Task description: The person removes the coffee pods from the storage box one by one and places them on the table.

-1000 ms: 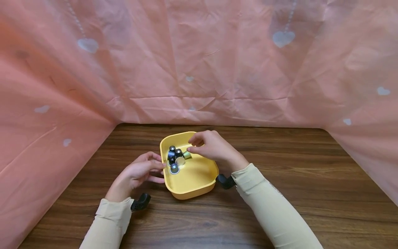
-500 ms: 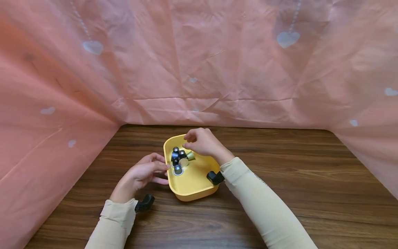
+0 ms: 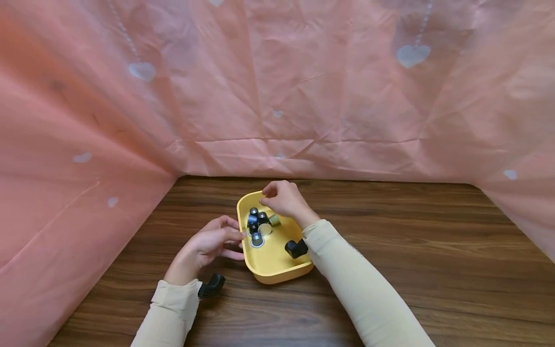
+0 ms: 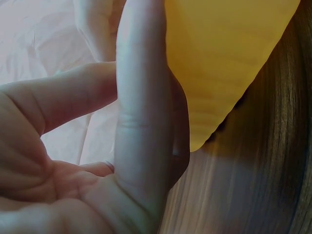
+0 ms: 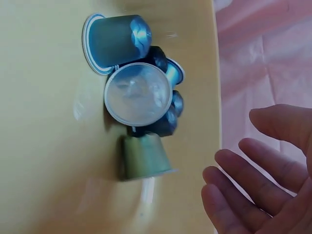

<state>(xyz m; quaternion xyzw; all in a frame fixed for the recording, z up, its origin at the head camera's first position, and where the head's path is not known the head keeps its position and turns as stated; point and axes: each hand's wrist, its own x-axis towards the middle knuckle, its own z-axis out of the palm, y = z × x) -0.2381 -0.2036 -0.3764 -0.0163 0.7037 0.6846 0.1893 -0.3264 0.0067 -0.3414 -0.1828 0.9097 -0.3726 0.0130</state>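
Head view showed yellow tray on wooden table, cluster of coffee capsules in its far left part. Right hand hovered over far rim, just right of and above cluster, nearer of two hands; I saw its fingers loosely bent, empty. Olive capsule lay closest to them, on its side. Left hand rested relaxed against tray's left wall, gripping nothing.
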